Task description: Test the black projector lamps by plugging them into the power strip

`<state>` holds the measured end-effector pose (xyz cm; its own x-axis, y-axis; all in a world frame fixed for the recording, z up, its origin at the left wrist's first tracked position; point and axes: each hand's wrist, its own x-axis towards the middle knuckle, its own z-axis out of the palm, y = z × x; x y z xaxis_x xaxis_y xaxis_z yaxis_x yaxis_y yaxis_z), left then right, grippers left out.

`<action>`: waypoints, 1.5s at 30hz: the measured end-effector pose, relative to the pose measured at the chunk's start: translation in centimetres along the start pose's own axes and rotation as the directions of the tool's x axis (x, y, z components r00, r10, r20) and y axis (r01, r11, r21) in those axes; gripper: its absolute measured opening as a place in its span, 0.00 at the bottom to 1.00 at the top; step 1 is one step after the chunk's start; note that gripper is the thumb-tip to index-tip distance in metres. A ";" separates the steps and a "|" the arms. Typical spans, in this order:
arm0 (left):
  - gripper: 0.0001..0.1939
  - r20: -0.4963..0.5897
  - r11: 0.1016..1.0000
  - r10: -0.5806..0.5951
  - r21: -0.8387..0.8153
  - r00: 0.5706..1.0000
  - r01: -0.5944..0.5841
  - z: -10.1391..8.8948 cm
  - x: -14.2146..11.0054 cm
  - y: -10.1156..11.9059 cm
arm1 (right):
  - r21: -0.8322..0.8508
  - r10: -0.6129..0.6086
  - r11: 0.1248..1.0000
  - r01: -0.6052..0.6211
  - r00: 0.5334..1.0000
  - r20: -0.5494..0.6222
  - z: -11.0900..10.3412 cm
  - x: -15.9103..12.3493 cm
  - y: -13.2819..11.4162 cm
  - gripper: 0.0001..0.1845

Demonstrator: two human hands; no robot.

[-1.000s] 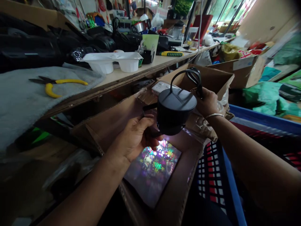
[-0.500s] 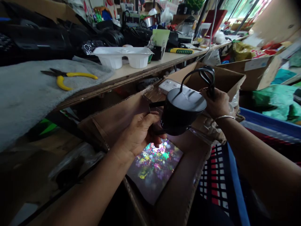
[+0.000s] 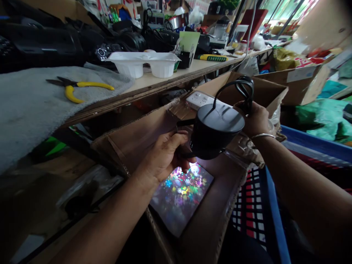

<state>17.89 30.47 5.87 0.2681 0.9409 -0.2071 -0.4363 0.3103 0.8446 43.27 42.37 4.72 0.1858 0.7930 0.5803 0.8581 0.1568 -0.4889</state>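
Note:
A round black projector lamp (image 3: pixel 216 131) hangs over an open cardboard box (image 3: pixel 143 135), throwing coloured light spots (image 3: pixel 184 187) onto a flat panel inside it. My left hand (image 3: pixel 165 156) is closed on the lamp's lower side, around a black bracket. Behind the lamp, my right hand (image 3: pixel 255 119) grips its bundled black cord (image 3: pixel 242 90); a bangle sits on that wrist.
A white power strip (image 3: pixel 199 99) lies at the box's far edge. The wooden bench (image 3: pixel 154 86) holds yellow-handled pliers (image 3: pixel 79 88) on a grey cloth, a white tray (image 3: pixel 144 64) and clutter. A blue crate (image 3: pixel 272 220) stands at right, more cardboard boxes (image 3: pixel 297 79) beyond.
The lamp and both hands have stayed almost in place. The coloured light pattern on the panel has shifted. The view has drifted slightly.

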 end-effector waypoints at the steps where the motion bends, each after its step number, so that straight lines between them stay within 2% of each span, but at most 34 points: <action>1: 0.10 0.003 1.000 0.000 -0.001 1.000 0.000 0.0 0.0 0.0 | -0.003 0.003 1.000 -0.003 1.000 0.003 0.0 0.0 0.0 0.06; 12: 0.11 0.003 1.000 0.010 0.023 1.000 -0.010 0.0 0.2 0.0 | -0.030 0.041 0.999 -0.041 0.999 0.022 -0.5 -0.3 -1.2 0.07; 19: 0.08 0.030 0.999 0.041 0.030 0.999 -0.042 -0.1 0.3 -0.1 | -0.026 0.024 0.999 -0.023 1.000 0.020 -0.2 -0.3 -0.7 0.08; 26: 0.11 0.002 0.999 0.050 0.018 0.999 -0.050 -0.1 0.2 -0.2 | -0.051 0.002 0.999 -0.002 1.000 0.010 -0.1 -0.2 -0.3 0.07; 30: 0.08 0.034 0.998 0.056 0.024 0.998 -0.057 -0.1 0.3 -0.2 | -0.054 0.024 0.998 -0.022 1.000 0.019 -0.3 -0.3 -0.9 0.07; 34: 0.09 0.061 0.998 0.068 0.010 0.996 -0.069 -0.3 0.3 -0.3 | -0.084 0.055 0.995 -0.052 0.998 0.043 -0.6 -0.5 -1.7 0.08; 41: 0.11 0.068 0.997 0.072 -0.006 0.995 -0.072 -0.4 0.4 -0.5 | -0.041 0.001 0.999 -0.001 1.000 0.003 -0.3 -0.3 -0.9 0.09; 45: 0.11 0.077 0.997 0.071 -0.014 0.995 -0.070 -0.3 0.5 -0.5 | -0.040 0.043 0.998 -0.042 0.999 0.015 -0.5 -0.4 -1.3 0.07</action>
<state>17.99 30.78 5.18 0.3016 0.9473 -0.1085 -0.4658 0.2457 0.8501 42.26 41.60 5.46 0.2153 0.8074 0.5492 0.8680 0.0995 -0.4865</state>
